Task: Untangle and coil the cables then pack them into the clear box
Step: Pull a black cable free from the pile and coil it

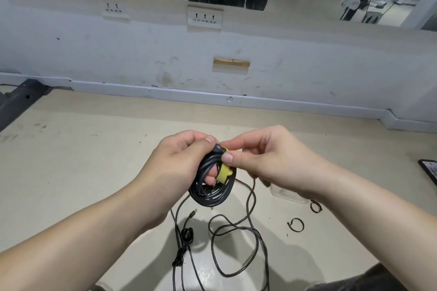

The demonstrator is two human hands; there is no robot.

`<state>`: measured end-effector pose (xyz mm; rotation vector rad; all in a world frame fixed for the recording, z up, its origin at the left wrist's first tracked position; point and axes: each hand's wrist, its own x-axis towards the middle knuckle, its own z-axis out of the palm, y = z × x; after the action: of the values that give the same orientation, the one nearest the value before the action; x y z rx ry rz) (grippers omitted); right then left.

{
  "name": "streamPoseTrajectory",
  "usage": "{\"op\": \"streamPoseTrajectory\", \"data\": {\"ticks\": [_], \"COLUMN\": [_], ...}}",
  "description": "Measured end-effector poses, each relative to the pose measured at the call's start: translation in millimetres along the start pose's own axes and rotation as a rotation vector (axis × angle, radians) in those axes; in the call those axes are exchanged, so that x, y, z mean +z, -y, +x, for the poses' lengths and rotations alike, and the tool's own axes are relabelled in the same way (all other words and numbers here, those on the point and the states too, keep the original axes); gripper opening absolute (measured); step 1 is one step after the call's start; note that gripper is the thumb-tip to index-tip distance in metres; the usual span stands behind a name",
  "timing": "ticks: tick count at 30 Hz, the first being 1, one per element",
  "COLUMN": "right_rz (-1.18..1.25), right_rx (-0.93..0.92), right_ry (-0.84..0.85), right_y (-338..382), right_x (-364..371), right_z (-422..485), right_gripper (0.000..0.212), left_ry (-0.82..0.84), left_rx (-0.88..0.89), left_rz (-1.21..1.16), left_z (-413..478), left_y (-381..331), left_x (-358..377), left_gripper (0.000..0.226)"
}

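Observation:
My left hand (179, 158) grips a coiled black cable (212, 192), fingers curled through the loop, held above the floor. A yellow strap (224, 173) wraps round the coil's top. My right hand (262, 156) pinches the strap's upper end between thumb and forefinger. Loose black cables (236, 227) lie tangled on the floor below the coil, one with a knot (186, 234) and a plug end (193, 212). The clear box (283, 192) sits on the floor, mostly hidden behind my right wrist.
Two small black ties (295, 225) (315, 207) lie on the floor to the right. A dark phone (429, 170) rests at the right edge. A white wall with sockets and a mirror runs across the back. A dark metal beam (19, 99) crosses the far left.

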<state>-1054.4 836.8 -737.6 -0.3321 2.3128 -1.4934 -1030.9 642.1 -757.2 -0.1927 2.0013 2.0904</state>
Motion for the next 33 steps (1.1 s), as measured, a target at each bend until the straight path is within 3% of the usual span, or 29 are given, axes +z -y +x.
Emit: {"op": "streamPoseTrajectory", "data": {"ticks": [3,9,16,18,25,29,33], "right_rz": [0.142,0.212,0.22,0.256,-0.079,-0.195,-0.038], "right_rx": [-0.028,-0.03,-0.057,-0.047,-0.052,0.034,0.076], "right_ry": [-0.029,0.097,0.281,0.253,0.054,0.11,0.201], "right_y": [-1.1,-2.6,3.0,1.5,1.3,-3.2,-6.8], "right_x": [-6.1,-11.1,-16.5,-11.1,-4.5,-4.9,-3.7], "right_z": [1.1,1.0,-2.2,-2.4,1.6,1.9,2.3], "right_gripper": [0.017,0.043,0.036,0.032,0.023,0.022,0.02], "left_ry": [0.039,0.129,0.205,0.212,0.199,0.202,0.199], "left_rx": [0.017,0.062,0.119,0.132,0.139,0.133,0.099], "left_rz": [-0.057,-0.076,-0.07,-0.08,-0.009,0.04,0.029], "left_z": [-1.6,-3.4,-5.6,-5.1,-5.6,-4.9,-4.2], "left_y": [-4.0,-5.9,-7.1,-6.9,-5.4,-3.0,-1.8], "left_x": [-1.5,-2.5,-2.7,-1.5,2.1,2.7,3.6], "left_gripper": [0.023,0.032,0.032,0.031,0.031,0.024,0.028]}}
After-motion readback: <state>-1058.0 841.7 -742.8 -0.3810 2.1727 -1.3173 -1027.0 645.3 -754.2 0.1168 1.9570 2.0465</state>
